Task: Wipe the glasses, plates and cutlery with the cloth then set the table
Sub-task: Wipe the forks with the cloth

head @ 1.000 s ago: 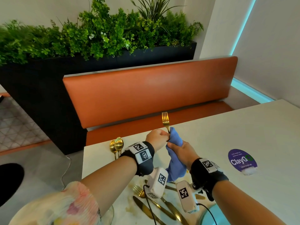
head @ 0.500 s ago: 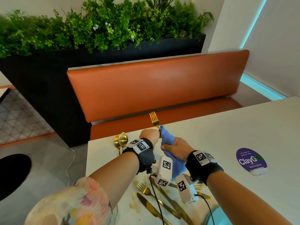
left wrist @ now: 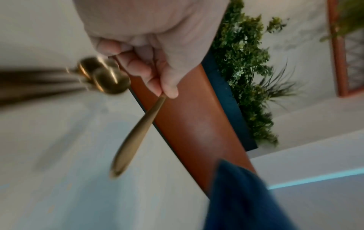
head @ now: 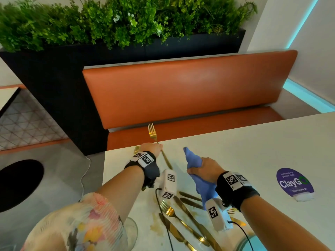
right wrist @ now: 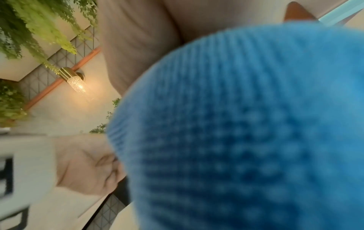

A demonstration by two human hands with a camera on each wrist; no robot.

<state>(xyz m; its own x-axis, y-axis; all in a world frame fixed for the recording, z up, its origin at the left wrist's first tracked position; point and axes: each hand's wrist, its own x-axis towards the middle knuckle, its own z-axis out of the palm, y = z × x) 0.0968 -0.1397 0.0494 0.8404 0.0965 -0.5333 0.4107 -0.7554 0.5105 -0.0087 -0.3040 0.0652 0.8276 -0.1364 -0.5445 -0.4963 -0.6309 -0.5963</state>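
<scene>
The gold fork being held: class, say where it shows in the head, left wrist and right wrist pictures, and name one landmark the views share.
Head: gold fork at centre, tines up, pinched by the left hand.
Left wrist: only its handle shows, slanting down from the fingers, mid-frame.
Right wrist: not in it; the blue cloth fills the view.
Shared landmark: the orange bench back, also and.

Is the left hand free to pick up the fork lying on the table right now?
Probably not: the left hand already grips a gold fork. The lying fork sits near, uncovered, under the wrist camera.
</scene>
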